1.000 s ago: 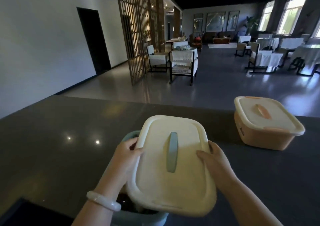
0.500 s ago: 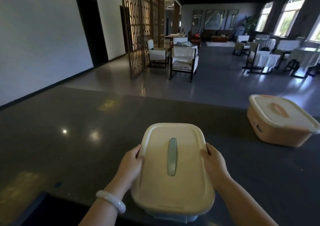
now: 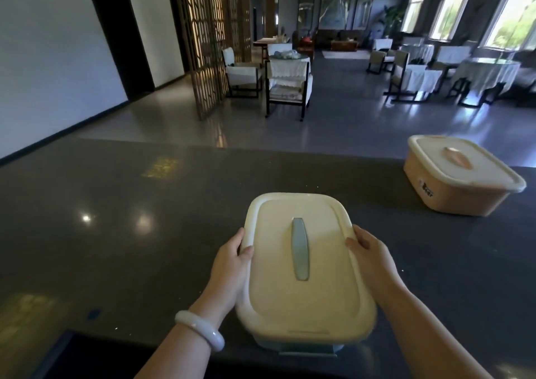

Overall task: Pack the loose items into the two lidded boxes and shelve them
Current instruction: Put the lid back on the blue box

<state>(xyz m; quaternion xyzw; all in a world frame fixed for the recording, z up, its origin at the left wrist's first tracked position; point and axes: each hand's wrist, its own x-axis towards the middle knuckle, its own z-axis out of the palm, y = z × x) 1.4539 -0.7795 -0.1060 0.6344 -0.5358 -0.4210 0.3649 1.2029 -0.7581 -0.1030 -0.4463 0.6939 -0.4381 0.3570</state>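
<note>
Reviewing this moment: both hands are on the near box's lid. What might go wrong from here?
1. The left hand and right hand grip only the sides of the cream plastic lid; its near end may not be seated on the pale blue plastic box and might pop loose when lifted.
2. That box sits at the near edge of the dark polished counter; a hard push might slide it off.

Blue box (image 3: 307,347) closed under a cream lid (image 3: 319,286) with a grey-blue handle, set at the near edge of a dark counter (image 3: 116,248), lid rim gripped by the left hand (image 3: 232,265) and right hand (image 3: 372,258), peach box (image 3: 452,197) likewise lidded, placed well apart at far right.
</note>
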